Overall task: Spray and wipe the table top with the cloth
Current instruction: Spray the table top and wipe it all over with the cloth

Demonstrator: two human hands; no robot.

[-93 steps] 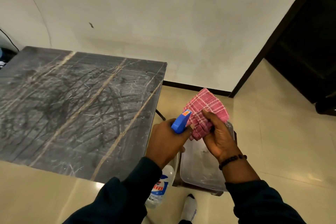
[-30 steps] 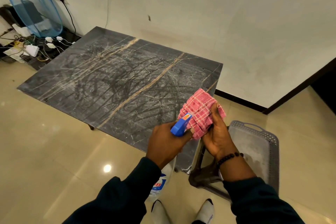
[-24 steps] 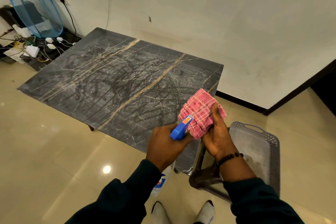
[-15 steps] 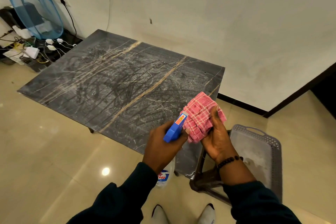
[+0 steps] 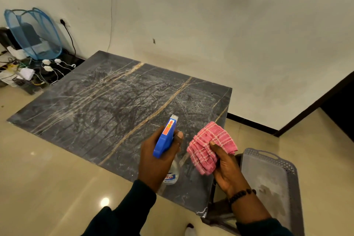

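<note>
A dark marble table top (image 5: 107, 109) with tan veins fills the middle of the view. My left hand (image 5: 155, 161) grips a clear spray bottle (image 5: 165, 138) with a blue trigger head, its nozzle pointing out over the table's near right part. Fine droplets speckle the table's far right corner. My right hand (image 5: 226, 170) holds a folded pink checked cloth (image 5: 208, 143) above the table's right edge, apart from the bottle.
A grey perforated plastic tray (image 5: 287, 166) sits on a dark stool at the lower right. A blue mesh hamper (image 5: 32, 34), chargers and cables (image 5: 36, 71) lie on the floor at the far left. A white wall runs behind the table.
My hands have separated: the bottle has swung left and forward over the table, and the cloth has drawn away to the right. The view has shifted closer over the table.
</note>
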